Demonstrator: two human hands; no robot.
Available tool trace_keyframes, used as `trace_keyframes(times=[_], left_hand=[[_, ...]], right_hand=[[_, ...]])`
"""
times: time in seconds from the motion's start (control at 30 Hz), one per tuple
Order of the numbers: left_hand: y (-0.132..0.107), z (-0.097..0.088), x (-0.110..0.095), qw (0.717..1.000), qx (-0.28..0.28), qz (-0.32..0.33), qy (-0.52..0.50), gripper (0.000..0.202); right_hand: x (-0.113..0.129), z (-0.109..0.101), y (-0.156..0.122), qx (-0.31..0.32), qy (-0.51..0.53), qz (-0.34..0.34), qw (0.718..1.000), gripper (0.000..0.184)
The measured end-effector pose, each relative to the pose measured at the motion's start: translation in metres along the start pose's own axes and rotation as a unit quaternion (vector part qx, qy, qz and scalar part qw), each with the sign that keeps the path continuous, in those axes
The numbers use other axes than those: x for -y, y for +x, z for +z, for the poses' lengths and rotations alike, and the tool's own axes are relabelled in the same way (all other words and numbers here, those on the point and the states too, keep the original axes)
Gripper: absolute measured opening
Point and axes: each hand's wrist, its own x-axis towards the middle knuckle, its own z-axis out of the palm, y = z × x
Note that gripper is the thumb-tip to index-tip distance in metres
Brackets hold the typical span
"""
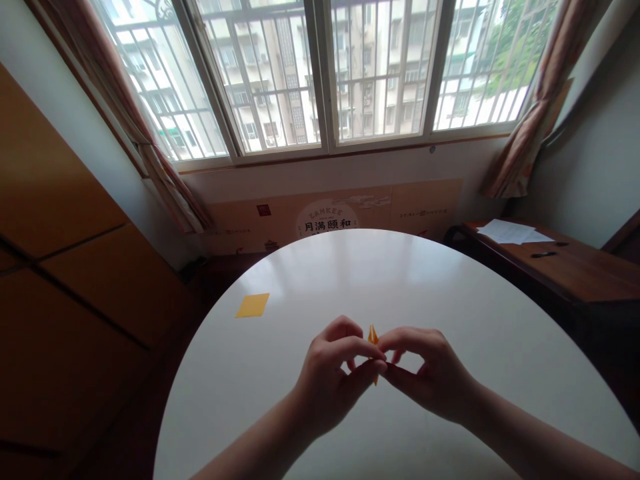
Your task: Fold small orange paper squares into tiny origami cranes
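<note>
A small piece of folded orange paper (pixel 373 335) is held above the white round table (pixel 240 413). My left hand (pixel 340 373) pinches it from the left between thumb and fingers. From the right, my right hand (pixel 427 367) pinches it too, and the fingertips of both hands meet at its middle. Its pointed upper end sticks up between the hands, and a narrow tip shows below them. My fingers hide the middle of the paper. A flat yellow-orange paper square (pixel 253 305) lies on the table, to the left of and beyond my left hand.
A wooden side table (pixel 590 267) with white paper sheets (pixel 515 231) and a small dark object stands at the right. Wooden cabinets (pixel 75 300) are at the left. Behind the table are a printed cardboard panel (pixel 280 213) and barred windows (pixel 275 80) with curtains (pixel 533 133).
</note>
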Motion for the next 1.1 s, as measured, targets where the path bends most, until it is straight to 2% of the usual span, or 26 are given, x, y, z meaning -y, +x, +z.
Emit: trace_keyframes(times=[0.1,0.2,0.33,0.43,0.53,0.7,1.0,1.1], left_hand=[[0.001,-0.003,-0.002,1.000,-0.006,0.017,-0.009,0.008],[0.003,-0.007,-0.003,1.000,-0.010,0.006,-0.003,0.016],[0.003,-0.010,-0.004,0.999,0.040,-0.017,-0.027,0.029],[0.002,-0.008,-0.002,0.996,0.060,-0.038,-0.046,0.022],[0.002,-0.005,-0.001,0.996,0.048,-0.056,-0.049,0.015],[0.001,-0.003,0.000,0.997,0.020,-0.052,-0.058,0.012],[0.003,0.000,-0.003,0.997,-0.010,-0.038,-0.067,0.008],[0.003,0.001,-0.003,0.995,-0.012,-0.061,-0.079,0.005]], right_hand=[[-0.001,-0.001,-0.001,-0.030,-0.005,-0.013,0.999,0.019],[-0.005,-0.002,-0.003,-0.061,0.000,-0.027,0.998,0.017],[-0.005,-0.002,-0.004,-0.076,0.009,-0.045,0.996,0.020],[-0.002,-0.002,-0.004,-0.067,0.018,-0.052,0.996,0.020],[-0.001,-0.002,-0.004,-0.055,0.017,-0.052,0.997,0.022],[0.000,-0.001,-0.005,-0.058,0.007,-0.055,0.997,0.027],[0.004,0.001,-0.005,-0.056,0.028,-0.051,0.997,0.025],[0.005,0.001,-0.005,-0.060,0.035,-0.046,0.997,0.022]])
